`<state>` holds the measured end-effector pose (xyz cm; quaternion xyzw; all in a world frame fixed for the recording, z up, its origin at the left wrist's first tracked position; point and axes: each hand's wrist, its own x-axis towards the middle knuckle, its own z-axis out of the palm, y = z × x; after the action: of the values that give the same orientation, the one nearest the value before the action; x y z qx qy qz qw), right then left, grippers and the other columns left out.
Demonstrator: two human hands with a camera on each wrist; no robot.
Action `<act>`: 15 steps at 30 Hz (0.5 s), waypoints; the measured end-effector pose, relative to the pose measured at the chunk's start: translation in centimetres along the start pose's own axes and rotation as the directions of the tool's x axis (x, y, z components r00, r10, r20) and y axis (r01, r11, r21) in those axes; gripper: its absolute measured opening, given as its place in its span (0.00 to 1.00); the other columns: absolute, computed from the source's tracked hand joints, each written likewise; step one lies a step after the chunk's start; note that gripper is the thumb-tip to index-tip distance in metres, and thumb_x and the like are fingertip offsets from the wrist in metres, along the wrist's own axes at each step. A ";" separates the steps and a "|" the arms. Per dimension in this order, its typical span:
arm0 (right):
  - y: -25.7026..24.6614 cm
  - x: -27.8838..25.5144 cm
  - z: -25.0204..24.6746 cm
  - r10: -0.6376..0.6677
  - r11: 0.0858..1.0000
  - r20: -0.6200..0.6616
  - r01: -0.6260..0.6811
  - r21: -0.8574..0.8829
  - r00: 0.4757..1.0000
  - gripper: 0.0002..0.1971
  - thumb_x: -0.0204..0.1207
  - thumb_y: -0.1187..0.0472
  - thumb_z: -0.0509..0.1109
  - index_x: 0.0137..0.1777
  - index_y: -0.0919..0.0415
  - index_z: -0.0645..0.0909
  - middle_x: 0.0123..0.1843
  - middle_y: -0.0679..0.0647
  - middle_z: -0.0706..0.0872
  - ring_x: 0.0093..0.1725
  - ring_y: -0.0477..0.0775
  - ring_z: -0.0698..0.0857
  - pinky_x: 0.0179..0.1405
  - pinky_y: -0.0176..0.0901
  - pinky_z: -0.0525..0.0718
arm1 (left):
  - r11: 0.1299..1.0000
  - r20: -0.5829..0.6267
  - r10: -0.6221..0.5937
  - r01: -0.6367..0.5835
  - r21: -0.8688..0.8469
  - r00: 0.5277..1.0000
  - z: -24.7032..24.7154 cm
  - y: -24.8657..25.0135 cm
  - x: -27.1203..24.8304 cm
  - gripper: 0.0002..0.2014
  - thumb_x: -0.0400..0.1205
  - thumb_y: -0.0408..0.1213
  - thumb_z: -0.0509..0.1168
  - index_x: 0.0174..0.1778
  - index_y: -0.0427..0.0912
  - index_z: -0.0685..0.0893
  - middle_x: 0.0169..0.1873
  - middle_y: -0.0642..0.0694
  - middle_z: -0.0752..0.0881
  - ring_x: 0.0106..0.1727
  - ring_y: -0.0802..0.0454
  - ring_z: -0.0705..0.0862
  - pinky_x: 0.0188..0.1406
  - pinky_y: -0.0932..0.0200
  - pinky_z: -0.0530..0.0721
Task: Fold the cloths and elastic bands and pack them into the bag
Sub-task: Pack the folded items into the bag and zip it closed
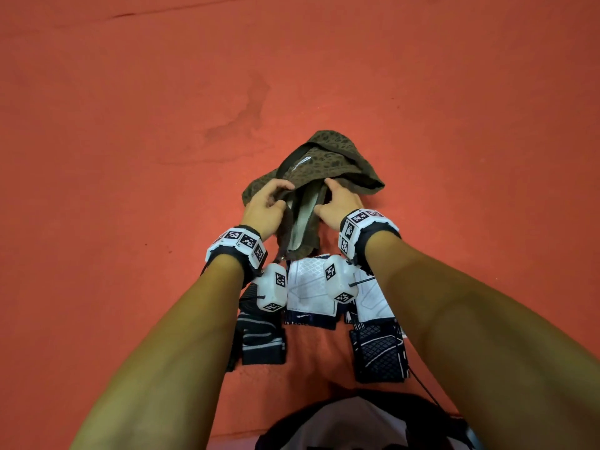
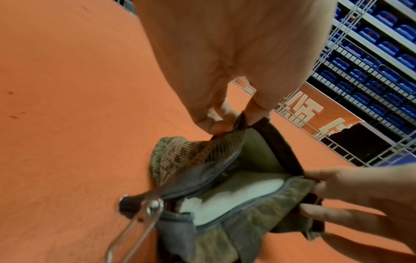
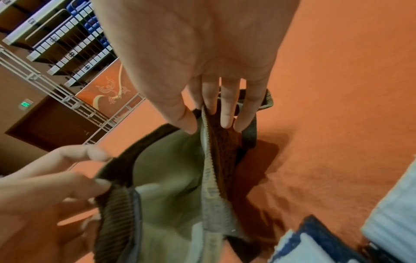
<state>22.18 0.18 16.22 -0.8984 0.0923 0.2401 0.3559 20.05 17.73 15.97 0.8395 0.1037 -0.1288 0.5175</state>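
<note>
An olive leopard-print bag (image 1: 328, 157) lies on the orange floor with its zipper undone. My left hand (image 1: 281, 193) pinches the left lip of the opening, seen close in the left wrist view (image 2: 231, 122). Thumb and fingers of my right hand (image 1: 324, 197) pinch the right zipper edge (image 3: 203, 122). Together they hold the mouth apart, showing a pale lining (image 3: 171, 178). A metal zipper pull (image 2: 144, 210) hangs at the near end. Three folded pieces lie under my wrists: a white-and-navy cloth (image 1: 308, 287), a dark striped band (image 1: 263, 339) and a navy patterned band (image 1: 380, 355).
Orange floor (image 1: 130, 125) stretches all around the bag. My torso (image 1: 357, 423) is at the bottom edge. White railings (image 2: 337, 142) and rows of blue seats (image 2: 382, 53) stand far off in the wrist views.
</note>
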 end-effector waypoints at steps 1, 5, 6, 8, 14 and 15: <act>-0.1 -0.2 0.4 -0.010 1.000 0.011 0.010 0.007 1.000 0.39 0.73 0.56 0.70 0.85 0.48 0.61 0.74 0.57 0.79 0.69 0.61 0.80 0.60 0.44 0.80 | 1.000 0.015 -0.021 0.021 -0.008 1.000 0.3 0.2 0.0 0.23 0.79 0.27 0.56 0.55 0.61 0.83 0.29 0.42 0.80 0.26 0.45 0.74 0.25 0.46 0.77; -0.4 -0.7 0.9 -0.056 0.997 -0.111 0.061 0.045 0.992 0.36 0.72 0.57 0.73 0.82 0.48 0.67 0.72 0.56 0.82 0.70 0.59 0.81 0.65 0.46 0.81 | 0.984 0.012 -0.175 0.175 -0.020 0.984 1.1 1.0 -0.5 0.15 0.77 0.37 0.62 0.59 0.57 0.81 0.32 0.43 0.83 0.29 0.46 0.80 0.34 0.49 0.82; -0.7 -0.7 0.5 -0.078 0.995 -0.141 0.085 0.046 0.987 0.36 0.72 0.57 0.74 0.81 0.48 0.68 0.72 0.55 0.82 0.70 0.59 0.81 0.65 0.47 0.81 | 0.976 0.001 -0.212 0.212 -0.045 0.977 1.1 1.2 -0.5 0.13 0.77 0.38 0.63 0.57 0.52 0.82 0.31 0.44 0.83 0.29 0.47 0.80 0.34 0.49 0.82; -1.4 -0.9 -0.7 -0.124 0.990 -0.184 0.133 0.038 0.975 0.36 0.73 0.58 0.74 0.81 0.50 0.68 0.73 0.55 0.82 0.69 0.59 0.81 0.64 0.46 0.81 | 0.966 -0.010 -0.236 0.234 -0.112 0.972 1.1 1.7 -0.5 0.05 0.79 0.35 0.63 0.48 0.46 0.82 0.27 0.47 0.81 0.26 0.49 0.78 0.32 0.56 0.79; -4.1 -0.2 -5.1 -0.204 0.973 -0.377 0.230 0.025 0.904 0.35 0.73 0.61 0.73 0.80 0.52 0.69 0.75 0.53 0.79 0.74 0.57 0.77 0.71 0.39 0.71 | 0.955 0.017 -0.121 0.121 -0.272 0.993 0.9 5.4 -0.5 0.13 0.80 0.26 0.60 0.33 0.47 0.77 0.22 0.53 0.75 0.19 0.60 0.71 0.22 0.65 0.72; -4.3 0.0 -5.9 -0.200 0.972 -0.411 0.234 0.034 0.889 0.33 0.72 0.63 0.72 0.79 0.51 0.71 0.74 0.53 0.81 0.73 0.56 0.78 0.69 0.39 0.72 | 0.944 0.015 -0.124 0.122 -0.307 0.992 0.7 5.7 -0.5 0.14 0.79 0.25 0.60 0.31 0.47 0.76 0.21 0.54 0.74 0.19 0.60 0.70 0.21 0.66 0.71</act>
<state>25.79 -0.69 22.48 -0.9177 0.0727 0.0037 0.3906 21.22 14.57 20.65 0.7410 0.1758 -0.1412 0.6326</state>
